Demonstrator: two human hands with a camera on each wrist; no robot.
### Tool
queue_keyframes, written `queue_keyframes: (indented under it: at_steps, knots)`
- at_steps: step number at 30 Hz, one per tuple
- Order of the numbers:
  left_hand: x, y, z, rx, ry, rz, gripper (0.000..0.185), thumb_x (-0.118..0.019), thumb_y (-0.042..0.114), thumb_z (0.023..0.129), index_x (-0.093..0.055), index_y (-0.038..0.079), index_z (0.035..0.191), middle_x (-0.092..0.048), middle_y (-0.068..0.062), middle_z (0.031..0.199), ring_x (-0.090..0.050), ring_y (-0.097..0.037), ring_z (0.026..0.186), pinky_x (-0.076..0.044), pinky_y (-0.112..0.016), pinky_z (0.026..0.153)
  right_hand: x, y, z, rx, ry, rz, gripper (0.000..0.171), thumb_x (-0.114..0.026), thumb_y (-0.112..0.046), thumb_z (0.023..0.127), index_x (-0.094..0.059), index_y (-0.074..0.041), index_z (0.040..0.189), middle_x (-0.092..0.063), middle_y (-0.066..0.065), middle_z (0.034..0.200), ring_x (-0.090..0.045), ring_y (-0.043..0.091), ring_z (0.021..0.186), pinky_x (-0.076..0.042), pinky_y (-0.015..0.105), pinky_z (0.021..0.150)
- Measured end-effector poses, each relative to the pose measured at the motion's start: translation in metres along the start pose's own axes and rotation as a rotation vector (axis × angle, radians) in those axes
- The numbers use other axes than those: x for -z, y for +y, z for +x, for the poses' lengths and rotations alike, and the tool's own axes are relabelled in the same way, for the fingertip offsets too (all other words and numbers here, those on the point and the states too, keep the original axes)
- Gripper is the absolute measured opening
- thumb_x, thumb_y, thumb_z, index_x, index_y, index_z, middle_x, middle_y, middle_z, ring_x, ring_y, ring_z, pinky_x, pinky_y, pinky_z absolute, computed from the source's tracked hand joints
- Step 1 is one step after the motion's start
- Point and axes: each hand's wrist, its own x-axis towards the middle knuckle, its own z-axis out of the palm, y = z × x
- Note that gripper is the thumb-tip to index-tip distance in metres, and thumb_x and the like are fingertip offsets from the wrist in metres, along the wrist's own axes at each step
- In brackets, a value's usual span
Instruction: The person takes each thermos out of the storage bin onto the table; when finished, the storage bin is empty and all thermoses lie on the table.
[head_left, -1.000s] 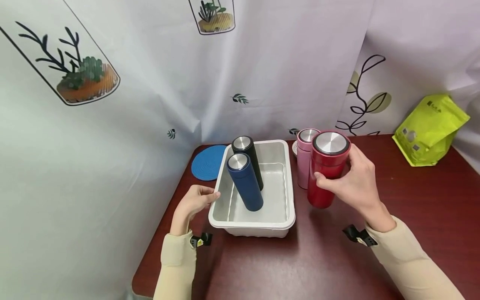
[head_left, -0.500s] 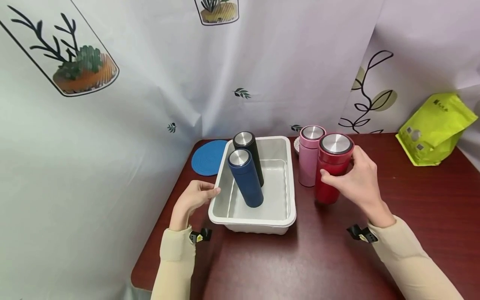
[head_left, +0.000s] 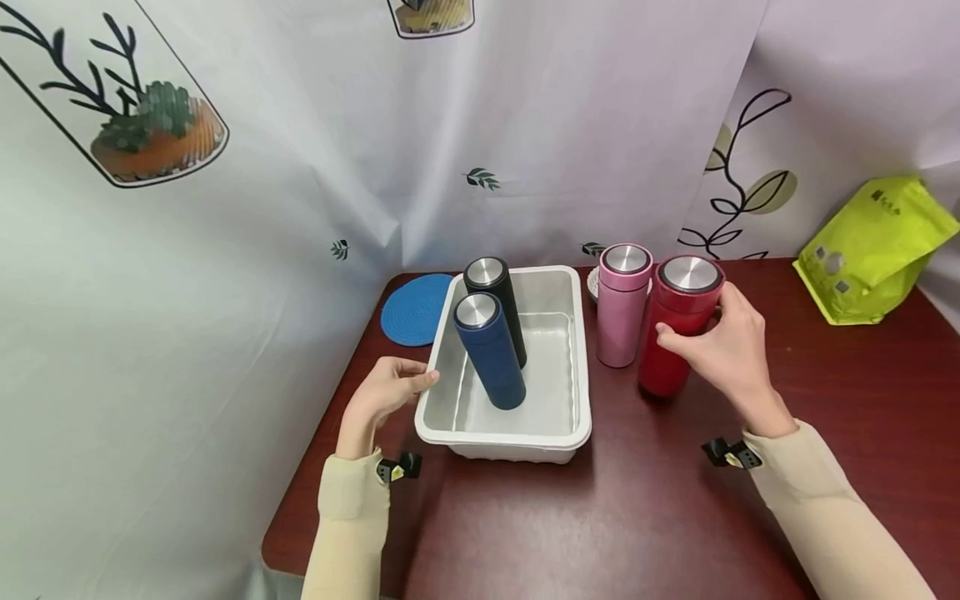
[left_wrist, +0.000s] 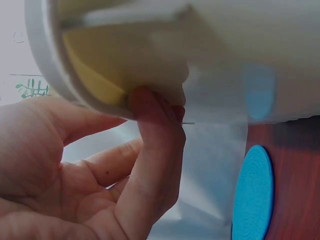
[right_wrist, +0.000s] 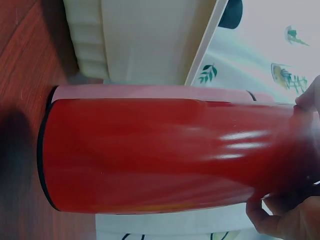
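My right hand (head_left: 723, 346) grips a red flask (head_left: 678, 329) with a steel lid, upright with its base at the table top, close beside a pink flask (head_left: 622, 304). In the right wrist view the red flask (right_wrist: 150, 155) fills the frame, with the pink flask (right_wrist: 150, 91) behind it. My left hand (head_left: 382, 396) holds the left rim of a white tray (head_left: 510, 437). In the left wrist view a fingertip (left_wrist: 152, 107) presses under the tray's rim (left_wrist: 45, 65). A navy flask (head_left: 487, 350) and a black flask (head_left: 495, 304) lean inside the tray.
A blue round coaster (head_left: 412, 308) lies behind the tray at the left. A lime-green bag (head_left: 873, 246) leans at the back right. Printed white sheets close off the back and left side. Dark wooden table (head_left: 862, 392) spreads to the right and front.
My right hand has carried the red flask back and to the right, and lower, so it now sits beside the pink flask. The left hand has stayed on the tray's rim.
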Motion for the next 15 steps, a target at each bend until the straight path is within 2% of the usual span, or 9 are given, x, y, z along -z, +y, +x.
queue_keyframes:
  at_steps: [9, 12, 15]
  knots:
    - [0.001, 0.004, -0.001, 0.006, 0.004, 0.006, 0.038, -0.065, 0.013, 0.094, -0.061, -0.012, 0.122, -0.065, -0.027, 0.117, -0.067, -0.038, 0.102, -0.055, -0.046, 0.091, -0.003, 0.014, 0.011, -0.043, 0.026, -0.009, 0.052, -0.082, -0.017, 0.069, -0.060, 0.002, 0.112, -0.064, 0.015, 0.098, -0.043, -0.007, 0.081, -0.036, 0.017, 0.067]
    - [0.001, 0.004, -0.001, 0.007, 0.004, 0.005, 0.038, -0.065, 0.013, 0.093, -0.061, -0.012, 0.121, -0.065, -0.027, 0.117, -0.066, -0.039, 0.104, -0.055, -0.046, 0.090, -0.004, 0.020, 0.014, -0.058, 0.033, -0.021, 0.051, -0.081, -0.017, 0.070, -0.059, 0.003, 0.111, -0.064, 0.017, 0.098, -0.044, -0.002, 0.083, -0.036, 0.020, 0.068]
    - [0.000, 0.004, -0.001, 0.009, -0.002, 0.002, 0.038, -0.065, 0.013, 0.093, -0.061, -0.012, 0.121, -0.064, -0.028, 0.118, -0.066, -0.039, 0.104, -0.055, -0.046, 0.091, -0.005, 0.025, 0.016, -0.073, 0.032, -0.028, 0.052, -0.080, -0.018, 0.070, -0.058, 0.004, 0.112, -0.063, 0.018, 0.100, -0.048, 0.009, 0.086, -0.036, 0.021, 0.069]
